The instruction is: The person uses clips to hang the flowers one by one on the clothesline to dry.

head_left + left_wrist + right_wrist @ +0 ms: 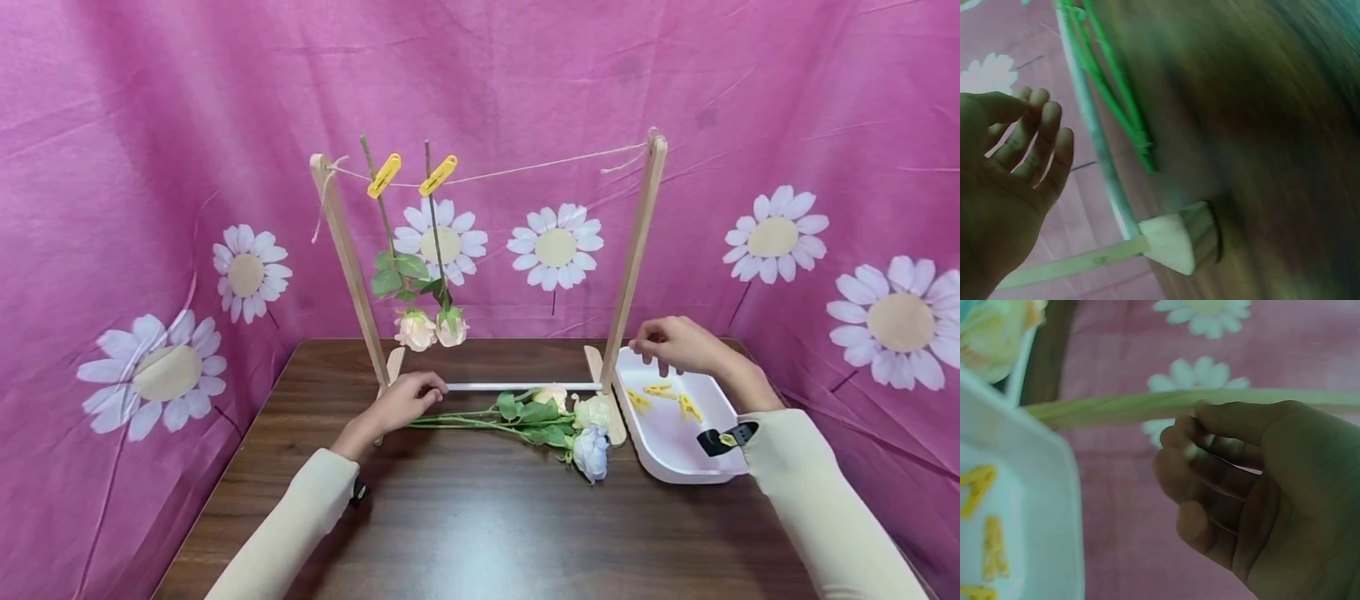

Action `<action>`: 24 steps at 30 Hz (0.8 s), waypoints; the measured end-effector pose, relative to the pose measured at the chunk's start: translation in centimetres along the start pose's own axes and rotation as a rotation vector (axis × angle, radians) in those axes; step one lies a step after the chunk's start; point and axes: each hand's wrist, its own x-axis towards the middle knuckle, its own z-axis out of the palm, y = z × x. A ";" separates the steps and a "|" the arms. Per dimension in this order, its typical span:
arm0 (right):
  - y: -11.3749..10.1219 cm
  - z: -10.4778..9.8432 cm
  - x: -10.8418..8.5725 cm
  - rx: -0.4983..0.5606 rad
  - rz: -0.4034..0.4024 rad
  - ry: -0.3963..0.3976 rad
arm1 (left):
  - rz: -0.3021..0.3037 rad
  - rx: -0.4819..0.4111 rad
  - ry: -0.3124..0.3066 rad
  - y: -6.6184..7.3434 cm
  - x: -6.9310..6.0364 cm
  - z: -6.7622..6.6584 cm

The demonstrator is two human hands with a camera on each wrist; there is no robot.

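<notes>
My left hand (401,402) hovers beside the stem ends of the roses (591,452) lying on the table, fingers loosely bent and empty. In the left wrist view, the green stems (1113,87) are apart from the fingers. My right hand (682,343) is over the far edge of a white tray (678,471), its fingers loosely curled around nothing. Yellow clothespins (660,390) lie in that tray. Two peach roses (415,330) hang head down from a string (540,166), each stem held by a yellow clothespin (385,176).
A wooden frame holds the string between its left post (348,267) and right post (636,258). A white rod (525,387) joins the posts low down. Behind the wooden table (480,533) hangs a pink cloth (480,75) with printed daisies.
</notes>
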 end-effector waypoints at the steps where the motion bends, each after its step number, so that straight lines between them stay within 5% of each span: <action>1: 0.5 0.4 0.3 0.000 0.011 -0.031 | 0.016 0.045 -0.013 -0.3 0.0 0.1; 5: 2.4 1.7 1.4 -0.009 0.054 -0.153 | 0.076 0.166 -0.082 -1.2 0.1 0.5; 11: 3.5 3.5 2.5 -0.031 0.097 -0.309 | 0.082 0.153 -0.170 -1.8 0.3 0.8; 16: 3.4 4.7 2.6 -0.077 0.124 -0.409 | 0.083 0.157 -0.179 -2.3 0.3 1.2; 24: 3.3 5.2 2.4 -0.145 0.194 -0.447 | 0.074 0.227 -0.169 -2.2 0.7 1.5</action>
